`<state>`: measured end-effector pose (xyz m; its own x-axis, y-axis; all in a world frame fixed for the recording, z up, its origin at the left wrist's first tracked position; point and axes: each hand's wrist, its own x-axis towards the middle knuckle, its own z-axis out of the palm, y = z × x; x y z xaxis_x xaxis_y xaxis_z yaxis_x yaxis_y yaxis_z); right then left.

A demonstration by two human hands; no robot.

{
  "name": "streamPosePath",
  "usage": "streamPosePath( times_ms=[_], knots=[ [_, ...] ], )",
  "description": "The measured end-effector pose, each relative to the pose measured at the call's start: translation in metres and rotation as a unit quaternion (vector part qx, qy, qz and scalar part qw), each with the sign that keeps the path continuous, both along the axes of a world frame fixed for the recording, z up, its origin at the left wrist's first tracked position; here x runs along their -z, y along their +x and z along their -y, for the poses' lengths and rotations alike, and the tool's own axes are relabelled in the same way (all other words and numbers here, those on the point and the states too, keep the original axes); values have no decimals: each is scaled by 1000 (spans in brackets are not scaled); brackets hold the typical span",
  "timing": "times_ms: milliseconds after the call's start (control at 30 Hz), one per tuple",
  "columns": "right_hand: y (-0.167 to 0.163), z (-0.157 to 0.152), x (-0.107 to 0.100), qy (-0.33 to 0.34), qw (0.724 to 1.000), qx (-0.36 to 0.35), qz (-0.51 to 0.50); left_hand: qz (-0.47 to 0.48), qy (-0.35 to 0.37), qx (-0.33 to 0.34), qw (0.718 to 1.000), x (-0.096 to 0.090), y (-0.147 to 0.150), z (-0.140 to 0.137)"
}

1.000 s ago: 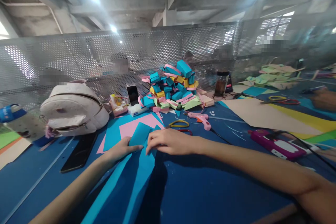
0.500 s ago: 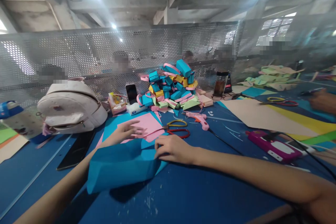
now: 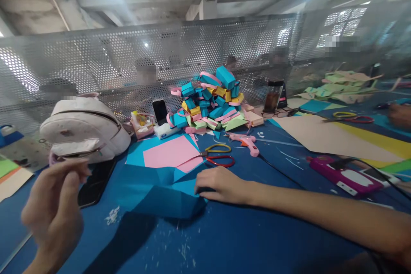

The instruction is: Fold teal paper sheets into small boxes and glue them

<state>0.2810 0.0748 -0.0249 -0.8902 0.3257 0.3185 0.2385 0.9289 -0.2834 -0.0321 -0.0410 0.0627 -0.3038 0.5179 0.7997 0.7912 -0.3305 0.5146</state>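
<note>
My left hand is raised at the left, over the table, its fingers and thumb drawn together in a pinch. Whether anything small sits between the fingertips, I cannot make out. My right hand lies at the right end of a folded sheet of blue paper, fingers curled onto it. The paper stands partly lifted off the table, with creases across it. Behind it lie a flat pink sheet and a pair of scissors with one yellow and one red handle, the blades over the pink sheet.
A pink glue gun with a black cord lies right of the scissors. Farther back is a heap of coloured paper pieces. A white backpack and a dark phone are at left, a magenta device at right. Another person's hand shows far right.
My left hand has moved back and left, off the blue paper, and its spread fingers have closed into a pinch. The paper's left side has dropped lower; my right hand stays at its right end.
</note>
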Motion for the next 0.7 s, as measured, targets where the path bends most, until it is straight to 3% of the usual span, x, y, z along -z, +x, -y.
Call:
streamPosePath(
  times_ms=[67,100,167,233,300,400,467,567,700],
  knots=[
    [3,0,0,3,1000,-3,4,-119,-4,44,992,5,8,18],
    [5,1,0,5,1000,-5,5,-197,1,105,975,9,13,23],
    [7,2,0,10,1000,-6,9,-357,13,223,907,18,24,30],
    [10,4,-1,16,1000,-4,18,-460,28,257,849,28,37,30],
    [12,5,-1,31,999,-5,27,-492,76,225,838,36,48,26],
    [16,7,-2,53,998,-13,39,-508,132,154,837,41,55,15],
    [19,7,-3,65,997,-17,48,-496,134,106,851,41,54,5],
    [20,7,-4,87,994,-25,58,-453,80,66,885,37,52,-12],
    [16,6,-8,116,991,-34,54,-414,-23,109,903,32,56,-31]
  ],
)
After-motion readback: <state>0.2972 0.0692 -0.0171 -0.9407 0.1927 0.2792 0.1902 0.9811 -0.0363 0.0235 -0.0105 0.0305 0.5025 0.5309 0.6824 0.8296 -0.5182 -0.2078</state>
